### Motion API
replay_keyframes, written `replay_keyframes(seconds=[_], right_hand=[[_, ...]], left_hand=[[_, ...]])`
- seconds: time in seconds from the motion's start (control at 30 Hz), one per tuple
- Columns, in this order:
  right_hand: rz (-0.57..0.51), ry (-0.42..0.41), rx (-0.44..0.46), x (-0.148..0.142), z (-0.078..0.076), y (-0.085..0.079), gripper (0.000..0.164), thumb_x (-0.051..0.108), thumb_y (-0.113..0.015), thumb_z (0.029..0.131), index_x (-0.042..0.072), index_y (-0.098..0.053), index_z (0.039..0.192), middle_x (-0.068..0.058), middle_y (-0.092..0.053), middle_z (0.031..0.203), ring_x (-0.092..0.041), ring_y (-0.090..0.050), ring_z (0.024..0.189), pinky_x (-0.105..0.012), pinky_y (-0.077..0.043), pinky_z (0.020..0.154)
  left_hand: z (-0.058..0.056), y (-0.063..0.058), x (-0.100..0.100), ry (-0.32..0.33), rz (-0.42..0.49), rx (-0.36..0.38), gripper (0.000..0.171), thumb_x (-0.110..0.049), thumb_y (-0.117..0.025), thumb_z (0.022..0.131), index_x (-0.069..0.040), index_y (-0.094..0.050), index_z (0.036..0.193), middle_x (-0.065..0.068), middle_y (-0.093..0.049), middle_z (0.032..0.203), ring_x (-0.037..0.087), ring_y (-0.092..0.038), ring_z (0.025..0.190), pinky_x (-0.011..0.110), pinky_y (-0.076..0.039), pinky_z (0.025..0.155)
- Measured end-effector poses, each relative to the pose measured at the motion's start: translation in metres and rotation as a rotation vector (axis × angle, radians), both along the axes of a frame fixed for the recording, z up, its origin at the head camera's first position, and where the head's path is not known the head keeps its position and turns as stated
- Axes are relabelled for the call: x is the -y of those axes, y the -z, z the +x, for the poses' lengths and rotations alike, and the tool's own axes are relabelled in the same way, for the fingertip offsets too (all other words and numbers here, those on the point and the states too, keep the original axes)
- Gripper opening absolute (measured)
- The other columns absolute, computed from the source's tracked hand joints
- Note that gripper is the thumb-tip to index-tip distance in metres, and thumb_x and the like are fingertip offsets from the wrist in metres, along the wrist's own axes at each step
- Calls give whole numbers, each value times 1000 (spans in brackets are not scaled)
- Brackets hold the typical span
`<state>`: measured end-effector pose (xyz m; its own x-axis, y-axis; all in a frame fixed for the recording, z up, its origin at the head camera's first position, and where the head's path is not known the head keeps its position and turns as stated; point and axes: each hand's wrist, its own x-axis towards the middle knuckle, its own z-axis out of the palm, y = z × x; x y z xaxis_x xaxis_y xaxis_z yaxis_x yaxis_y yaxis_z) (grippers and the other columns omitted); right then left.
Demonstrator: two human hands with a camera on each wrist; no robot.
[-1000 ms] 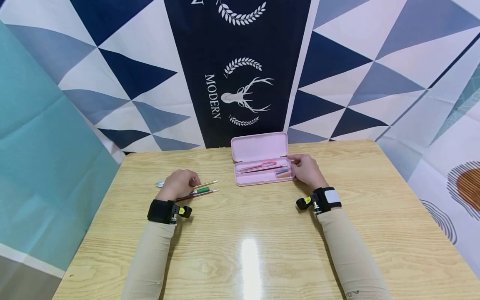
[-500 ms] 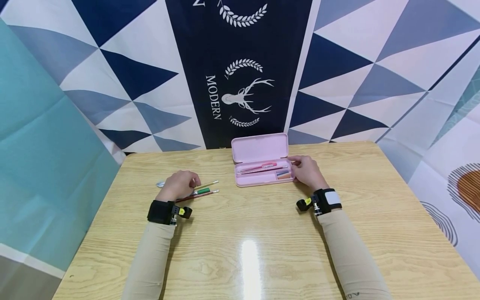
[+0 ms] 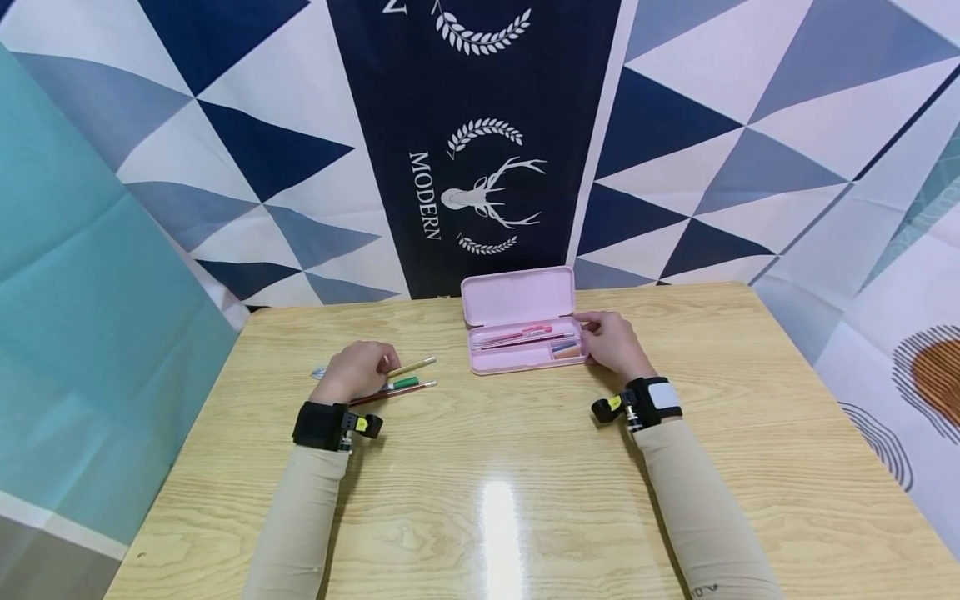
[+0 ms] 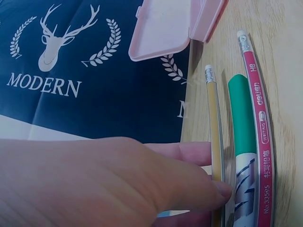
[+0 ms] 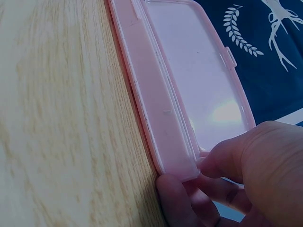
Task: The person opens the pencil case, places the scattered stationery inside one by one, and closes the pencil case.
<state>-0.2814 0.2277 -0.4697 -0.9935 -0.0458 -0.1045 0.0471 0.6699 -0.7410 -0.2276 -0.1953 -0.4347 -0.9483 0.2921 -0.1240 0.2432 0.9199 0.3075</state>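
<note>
My left hand (image 3: 358,368) is at the left of the table, pinching a yellow pencil (image 4: 215,118) between thumb and fingers. Right beside that pencil lies a marker with a green cap (image 4: 240,113), and past it a red pencil (image 4: 263,137) marked HB; the hand hides their near ends in the head view. At the back, a pink pencil case (image 3: 510,358) stands with its lid up. My right hand (image 3: 617,342) grips the case's right end, thumb at the upper rim and fingers round the corner.
Inside the case lie slim red and pink pens or pencils (image 3: 517,335) and small blue and orange pieces (image 3: 566,350) in a corner compartment. A whitish-blue tip (image 3: 319,370) shows left of my left hand. Patterned cloth (image 3: 495,83) hangs behind the table's back edge.
The eraser end of the yellow pencil has shifted slightly away from the red pencil. Both hands have stayed in place, and the case has not moved.
</note>
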Motion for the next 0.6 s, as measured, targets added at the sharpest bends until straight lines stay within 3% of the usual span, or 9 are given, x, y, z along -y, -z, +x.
replay_keyframes(seconds=[0.27, 0.6], right_hand=[[6, -1, -13, 1, 1, 0, 42, 8, -50, 98, 6, -59, 139, -20, -66, 110, -16, -63, 63, -23, -55, 52], [18, 9, -12, 0, 1, 1, 41, 9, -50, 98, 8, -59, 139, -20, -64, 93, -15, -63, 57, -23, -53, 50]], left_hand=[[-1, 0, -1, -20, -2, 6, 24, 0, -64, 87, -16, -72, 103, 8, -72, 97, 26, -64, 85, 44, -54, 77], [-1, 0, -2, -22, -10, -22, 22, -3, -66, 87, -16, -72, 104, 7, -71, 97, 25, -64, 85, 44, -54, 76]])
